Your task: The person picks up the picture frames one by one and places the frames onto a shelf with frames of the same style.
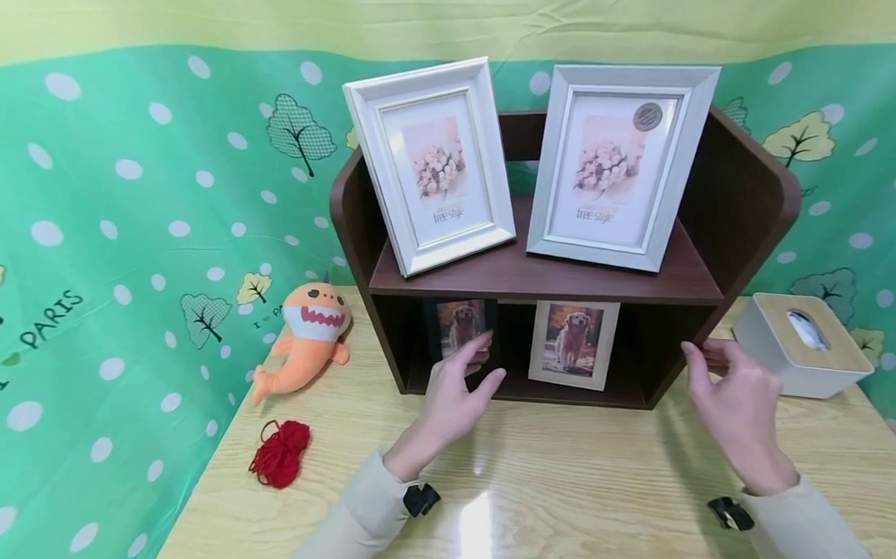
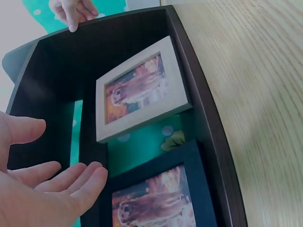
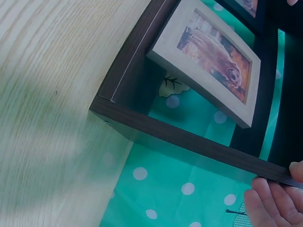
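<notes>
A dark brown two-tier shelf (image 1: 553,282) stands on the table. In its lower compartment are a black photo frame (image 1: 459,322) on the left and a beige photo frame (image 1: 574,345) on the right, each with a dog picture. My left hand (image 1: 454,396) is in front of the black frame with fingers extended and thumb apart, holding nothing; the left wrist view shows a gap between the fingers and that frame. With thumb and fingers on opposite sides, my right hand (image 1: 739,405) pinches the front edge of the shelf's right side panel (image 3: 189,139).
On the upper tier lean a tilted white frame (image 1: 445,175) and a silvery frame (image 1: 618,166). An orange shark plush (image 1: 308,340) and red yarn (image 1: 281,454) lie left of the shelf. To the right sits a tissue box (image 1: 805,349). Behind hangs a green dotted cloth (image 1: 158,217).
</notes>
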